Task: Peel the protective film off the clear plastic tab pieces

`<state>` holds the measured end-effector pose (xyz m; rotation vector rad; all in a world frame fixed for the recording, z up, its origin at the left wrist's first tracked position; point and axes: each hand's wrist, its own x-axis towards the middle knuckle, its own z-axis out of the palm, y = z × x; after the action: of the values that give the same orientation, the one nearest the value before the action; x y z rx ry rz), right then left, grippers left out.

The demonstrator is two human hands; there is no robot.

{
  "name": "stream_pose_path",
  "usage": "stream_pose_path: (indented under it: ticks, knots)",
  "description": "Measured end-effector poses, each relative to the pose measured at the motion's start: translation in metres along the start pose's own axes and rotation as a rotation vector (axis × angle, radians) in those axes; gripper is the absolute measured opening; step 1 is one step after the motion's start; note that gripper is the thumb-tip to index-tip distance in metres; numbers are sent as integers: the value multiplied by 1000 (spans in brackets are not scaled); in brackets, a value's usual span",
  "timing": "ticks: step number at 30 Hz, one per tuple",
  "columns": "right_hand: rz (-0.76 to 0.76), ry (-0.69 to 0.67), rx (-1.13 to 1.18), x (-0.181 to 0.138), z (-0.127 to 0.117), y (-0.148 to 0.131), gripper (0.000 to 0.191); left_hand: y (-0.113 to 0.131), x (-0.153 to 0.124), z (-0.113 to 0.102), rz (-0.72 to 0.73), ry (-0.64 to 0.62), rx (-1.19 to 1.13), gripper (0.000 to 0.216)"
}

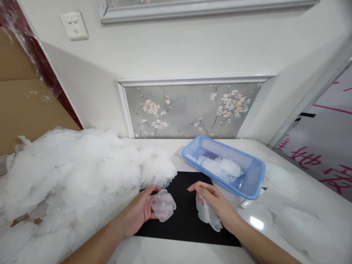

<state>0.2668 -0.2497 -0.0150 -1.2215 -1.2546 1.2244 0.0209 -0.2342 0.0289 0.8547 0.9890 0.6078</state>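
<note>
My left hand (pixel 141 209) holds a translucent white plastic piece (pixel 163 205) between thumb and fingers, over the black mat (pixel 183 220). My right hand (pixel 213 203) is curled over a small stack of the same translucent pieces (pixel 206 215), gripping them just above the mat's right part. Both hands sit close together near the table's front, about a hand's width apart.
A big heap of white translucent pieces (pixel 77 179) covers the table's left side. A blue plastic basket (pixel 249 183) holding several such pieces stands just behind my right hand. More pieces (pixel 297 223) lie at the right. A wall with a floral panel (pixel 189 110) is behind.
</note>
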Motion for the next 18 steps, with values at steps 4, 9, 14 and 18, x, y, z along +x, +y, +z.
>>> stream_pose_path:
  ticks: [4,9,14,18]
  knots:
    - [-55,-32,-120,0,11,2,36,0,1,5,25,-42,-23,41]
    - [-43,-160,-184,-3,30,2,21,-5,3,9,55,-78,25,43]
    - [-155,40,-217,5,-7,-38,25,-1,5,-4,540,182,772,21]
    - [-193,123,-446,19,-34,-57,20,6,11,-19,796,389,1091,10]
